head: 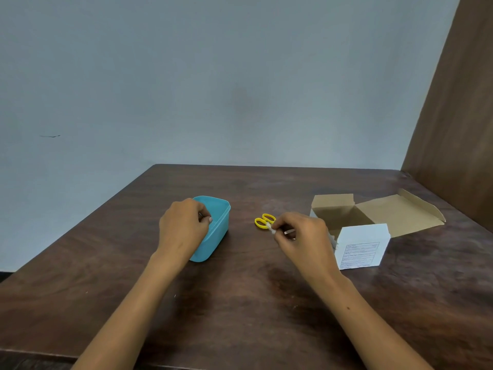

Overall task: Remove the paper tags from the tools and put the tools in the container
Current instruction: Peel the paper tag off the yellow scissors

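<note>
Left hand (184, 225) is held over the near-left rim of the teal container (220, 231), fingers curled; whether anything is pinched cannot be told. Container: rounded, open-topped, set left of centre on the dark wooden table (240, 303). Yellow-handled scissors (264, 221), with a white paper tag (272, 231), are gripped by the right hand (301, 236). An open cardboard box (373, 222) is seen at right.

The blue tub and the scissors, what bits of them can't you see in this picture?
Head view, the only one:
- Inside of the blue tub: the left hand covers much of its opening, and whatever its curled fingers hold is hidden.
- Scissors: only the yellow handles show; the right hand hides the blades.
- Paper tag: too small to read.
- Label on the white box: print is blurred.
</note>
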